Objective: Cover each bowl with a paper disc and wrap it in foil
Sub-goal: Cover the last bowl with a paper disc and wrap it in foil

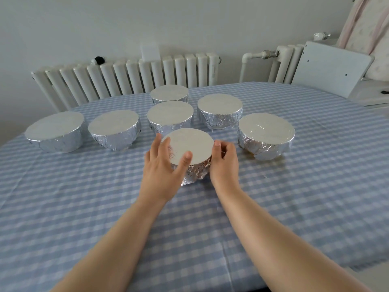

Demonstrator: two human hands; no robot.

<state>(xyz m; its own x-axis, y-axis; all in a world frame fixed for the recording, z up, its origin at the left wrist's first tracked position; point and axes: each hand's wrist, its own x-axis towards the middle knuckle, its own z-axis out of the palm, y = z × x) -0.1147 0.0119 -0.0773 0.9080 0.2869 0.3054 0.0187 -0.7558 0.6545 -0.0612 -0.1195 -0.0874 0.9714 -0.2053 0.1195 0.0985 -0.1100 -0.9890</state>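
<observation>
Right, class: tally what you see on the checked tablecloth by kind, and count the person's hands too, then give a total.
Round foil-wrapped bowls topped with white paper discs: 7, namely and the nearest one.
Hands touching the nearest bowl: 2, left hand and right hand.
Small foil scrap: 1.
Total: 10.

- Nearest foil-wrapped bowl (190, 152) sits on blue-checked tablecloth (294, 207), white paper disc (189, 144) flat on top.
- Left hand (163, 165) against bowl's left side, fingers spread, thumb tip resting on disc's near edge.
- Right hand (224, 163) at bowl's right side, fingers curled, pinching at the rim.
- Six more wrapped bowls behind; far-left bowl (55, 134), far-right bowl (266, 135).
- White radiator (126, 79) along wall.
- Small foil scrap (265, 176) on cloth, right of the hands.
</observation>
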